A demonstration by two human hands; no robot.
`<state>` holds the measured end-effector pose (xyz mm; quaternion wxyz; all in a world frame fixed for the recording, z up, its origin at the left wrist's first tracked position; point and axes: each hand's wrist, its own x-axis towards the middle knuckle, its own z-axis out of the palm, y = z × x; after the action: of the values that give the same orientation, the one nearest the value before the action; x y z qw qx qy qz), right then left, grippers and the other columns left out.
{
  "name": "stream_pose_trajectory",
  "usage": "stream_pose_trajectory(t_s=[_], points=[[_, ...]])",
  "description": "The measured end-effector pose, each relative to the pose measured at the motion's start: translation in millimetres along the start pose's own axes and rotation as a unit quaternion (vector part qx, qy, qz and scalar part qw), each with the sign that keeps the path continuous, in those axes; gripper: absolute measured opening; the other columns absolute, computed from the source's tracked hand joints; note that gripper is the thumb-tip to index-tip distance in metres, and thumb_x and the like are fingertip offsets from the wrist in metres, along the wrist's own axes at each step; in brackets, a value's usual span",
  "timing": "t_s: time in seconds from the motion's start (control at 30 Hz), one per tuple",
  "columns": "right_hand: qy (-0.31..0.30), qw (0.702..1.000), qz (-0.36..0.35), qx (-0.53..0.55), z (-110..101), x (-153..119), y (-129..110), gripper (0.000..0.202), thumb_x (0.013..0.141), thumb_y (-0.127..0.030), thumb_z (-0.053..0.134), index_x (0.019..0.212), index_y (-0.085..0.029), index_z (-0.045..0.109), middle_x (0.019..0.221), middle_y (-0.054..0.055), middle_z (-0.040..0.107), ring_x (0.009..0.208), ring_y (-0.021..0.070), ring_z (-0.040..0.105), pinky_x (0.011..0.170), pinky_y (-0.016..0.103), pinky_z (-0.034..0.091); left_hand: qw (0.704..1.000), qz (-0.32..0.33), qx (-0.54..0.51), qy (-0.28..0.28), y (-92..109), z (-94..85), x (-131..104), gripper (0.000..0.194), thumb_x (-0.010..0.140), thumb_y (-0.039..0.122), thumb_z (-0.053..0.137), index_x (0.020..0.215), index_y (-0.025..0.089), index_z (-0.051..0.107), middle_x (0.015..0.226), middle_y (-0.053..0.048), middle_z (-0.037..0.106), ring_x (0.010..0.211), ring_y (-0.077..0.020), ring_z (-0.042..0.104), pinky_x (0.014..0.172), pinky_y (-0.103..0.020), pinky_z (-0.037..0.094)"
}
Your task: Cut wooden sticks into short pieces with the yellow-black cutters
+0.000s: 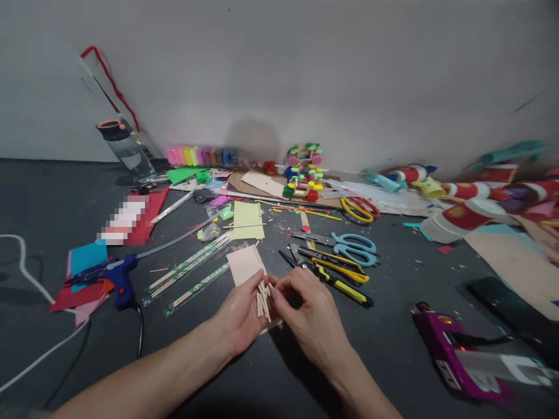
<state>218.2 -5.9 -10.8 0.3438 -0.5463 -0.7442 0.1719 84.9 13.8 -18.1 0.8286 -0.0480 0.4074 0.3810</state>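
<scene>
In the cupped palm of my left hand lies a small bunch of short wooden sticks. My right hand is closed in a pinch at the bunch's right side, its fingertips on the sticks. Just beyond both hands, a beige card sheet rests flat on the table, partly hidden by my left hand. Paper-wrapped chopsticks lie to the left. Close to my right hand are utility knives with yellow handles and blue-handled scissors.
A blue glue gun lies left, its black cord running toward me. A water bottle stands by the wall. Farther right are a paper cup and a purple power bank. A small stick-and-clay model sits at the back.
</scene>
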Motion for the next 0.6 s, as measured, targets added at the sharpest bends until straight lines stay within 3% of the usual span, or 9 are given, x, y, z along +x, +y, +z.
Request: stream_pose_trajectory(t_s=[0.2,0.3,0.43,0.6], points=[[0.022,0.999,-0.025,0.02,-0.9,-2.0,1.1,0.021,0.099,-0.025,0.051,0.082,-0.021,0.062,0.079,0.003,0.058,0.078,0.0181,0.055,0.069,0.031,0.043,1.0,-0.004,-0.012,0.009,-1.2,2.1,0.6,0.036,0.102,0.026,0.043,0.074,0.012,0.06,0.063,-0.005,0.066,0.05,-0.0137,0.064,0.055,-0.025,0.054],[0.006,0.998,-0.055,0.02,-6.4,-1.3,-0.8,0.009,0.095,-0.025,0.059,0.1,-0.019,0.065,0.099,0.007,0.063,0.093,0.02,0.058,0.08,0.033,0.049,1.0,0.0,-0.005,0.012,-0.6,3.2,-1.9,0.033,0.101,0.023,0.045,0.075,0.012,0.061,0.059,-0.004,0.065,0.048,-0.0144,0.063,0.052,-0.025,0.054],[-0.073,0.991,-0.109,0.001,-9.2,0.0,-1.2,0.065,0.069,-0.033,0.088,0.127,-0.023,0.059,0.133,0.01,0.056,0.121,0.0255,0.053,0.098,0.037,0.049,1.0,0.006,-0.004,0.001,-1.3,4.7,-4.2,0.033,0.102,0.017,0.04,0.077,0.012,0.061,0.061,-0.004,0.067,0.05,-0.0134,0.065,0.052,-0.022,0.054],[-0.105,0.99,-0.094,-0.005,-3.8,0.4,5.6,0.066,0.068,-0.03,0.089,0.126,-0.022,0.058,0.133,0.011,0.056,0.123,0.0255,0.052,0.101,0.037,0.048,1.0,-0.008,0.014,-0.006,-7.4,9.0,-8.6,0.042,0.103,0.02,0.038,0.068,0.012,0.059,0.05,-0.002,0.055,0.039,-0.0099,0.053,0.036,-0.015,0.036]])
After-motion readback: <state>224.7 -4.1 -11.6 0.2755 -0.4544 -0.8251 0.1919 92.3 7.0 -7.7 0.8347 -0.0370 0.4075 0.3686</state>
